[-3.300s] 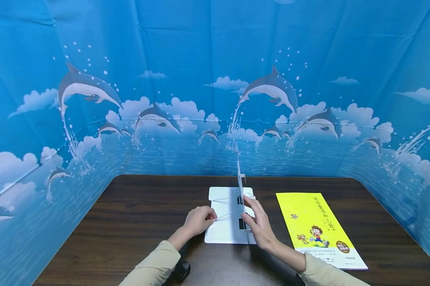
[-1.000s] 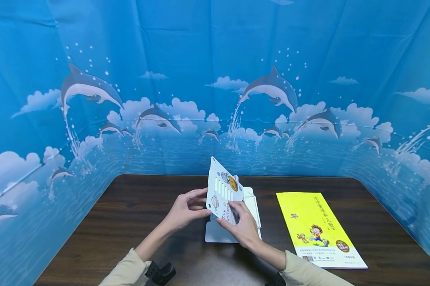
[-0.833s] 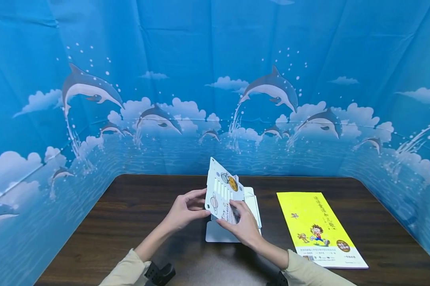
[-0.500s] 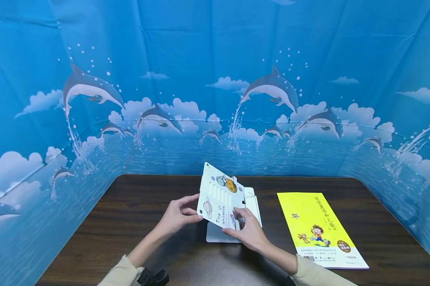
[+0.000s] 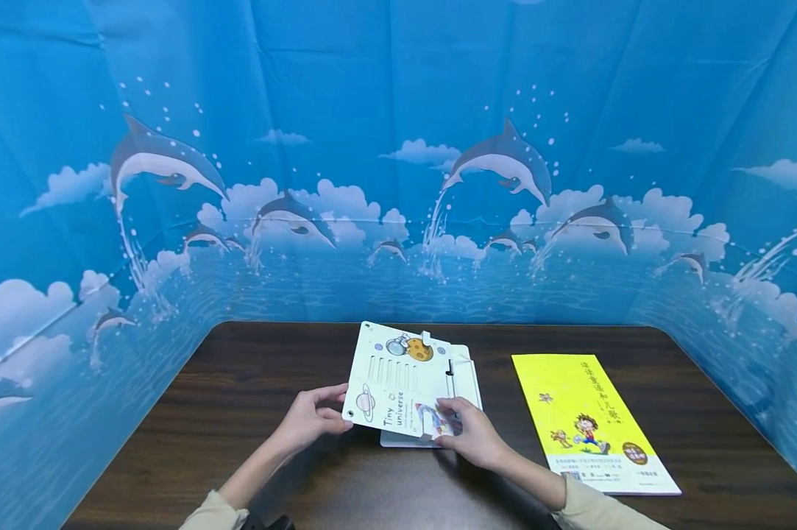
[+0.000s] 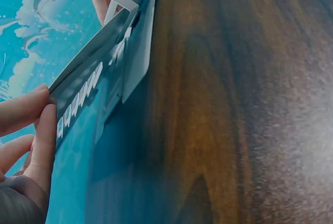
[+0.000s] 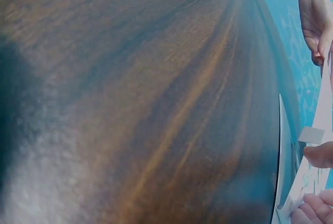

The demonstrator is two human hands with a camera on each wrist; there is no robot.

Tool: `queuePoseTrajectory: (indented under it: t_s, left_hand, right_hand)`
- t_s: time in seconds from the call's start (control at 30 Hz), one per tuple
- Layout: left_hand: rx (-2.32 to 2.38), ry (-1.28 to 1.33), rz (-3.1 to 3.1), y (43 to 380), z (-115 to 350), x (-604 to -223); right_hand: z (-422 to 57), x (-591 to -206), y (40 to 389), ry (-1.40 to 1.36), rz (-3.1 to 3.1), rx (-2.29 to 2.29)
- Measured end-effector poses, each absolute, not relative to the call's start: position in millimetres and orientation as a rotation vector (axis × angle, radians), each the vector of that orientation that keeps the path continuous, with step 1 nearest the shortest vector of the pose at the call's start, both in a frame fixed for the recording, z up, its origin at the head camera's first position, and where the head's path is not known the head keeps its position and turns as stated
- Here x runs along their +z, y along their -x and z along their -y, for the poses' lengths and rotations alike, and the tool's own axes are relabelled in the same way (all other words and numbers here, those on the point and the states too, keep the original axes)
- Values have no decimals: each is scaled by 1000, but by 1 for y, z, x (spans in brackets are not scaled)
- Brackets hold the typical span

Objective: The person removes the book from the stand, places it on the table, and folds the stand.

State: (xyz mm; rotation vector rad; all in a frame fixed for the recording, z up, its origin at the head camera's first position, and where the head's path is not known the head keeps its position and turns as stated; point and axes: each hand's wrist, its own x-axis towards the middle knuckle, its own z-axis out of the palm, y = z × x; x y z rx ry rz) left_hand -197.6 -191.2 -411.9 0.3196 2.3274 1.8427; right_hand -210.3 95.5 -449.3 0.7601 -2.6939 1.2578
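A white book stand lies at the table's middle in the head view, its front panel (image 5: 398, 379) printed with planets and "Tiny universe". The panel slants down to the left over the base plate (image 5: 467, 383), which shows at the right and along the near edge. My left hand (image 5: 308, 419) pinches the panel's left edge near its lower corner, thumb and finger on either side in the left wrist view. At the lower right corner my right hand (image 5: 474, 434) grips the panel beside a small white clip (image 7: 311, 135). Another clip (image 5: 427, 338) stands on the far edge.
A yellow picture-covered book (image 5: 597, 427) lies on the dark wooden table (image 5: 259, 383) to the right of the stand. Behind the table hangs a blue curtain (image 5: 345, 110) with dolphins.
Earlier the panel stood upright, with my left hand at the base. Since then my left hand has taken hold of its edge, and the panel has swung down to the left.
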Motion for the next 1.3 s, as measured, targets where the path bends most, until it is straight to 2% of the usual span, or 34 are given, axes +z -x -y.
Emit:
queuePoseTrajectory:
  t_s: [0.73, 1.13, 1.3]
  left_hand:
    - [1716, -256, -2458, 198, 195, -449]
    - [1653, -235, -2528, 197, 193, -448]
    - [1633, -249, -2581, 197, 194, -448]
  right_hand:
    - [-93, -452, 207, -789, 2665, 1128]
    - [-97, -444, 207, -793, 2727, 1182]
    - [-109, -438, 214, -630, 2700, 1281]
